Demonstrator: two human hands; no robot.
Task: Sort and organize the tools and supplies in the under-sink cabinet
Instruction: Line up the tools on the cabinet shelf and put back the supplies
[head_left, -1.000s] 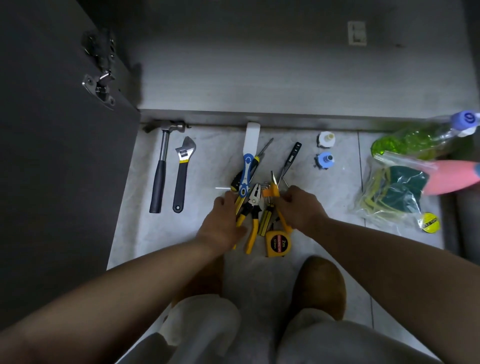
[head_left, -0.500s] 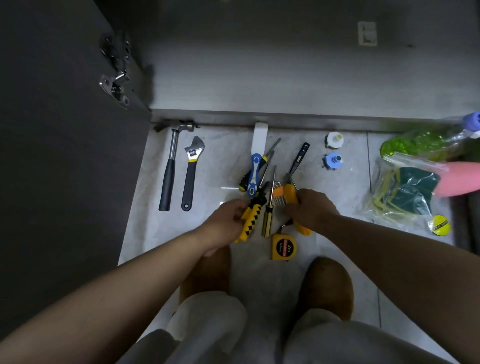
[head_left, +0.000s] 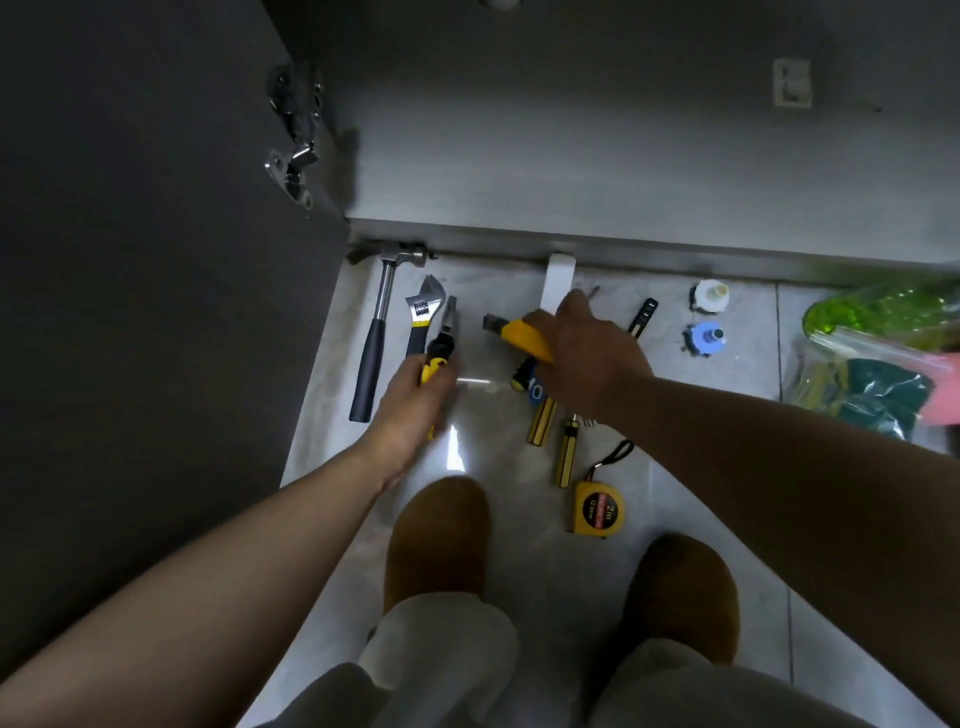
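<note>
Neighbouring the pliers (head_left: 445, 332) — wrench (head_left: 422, 314), then hammer (head_left: 375, 338).

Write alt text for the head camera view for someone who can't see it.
A person's left hand grips pliers beside a wrench and hammer on a tiled floor; the right hand holds a yellow tool over screwdrivers.
</note>
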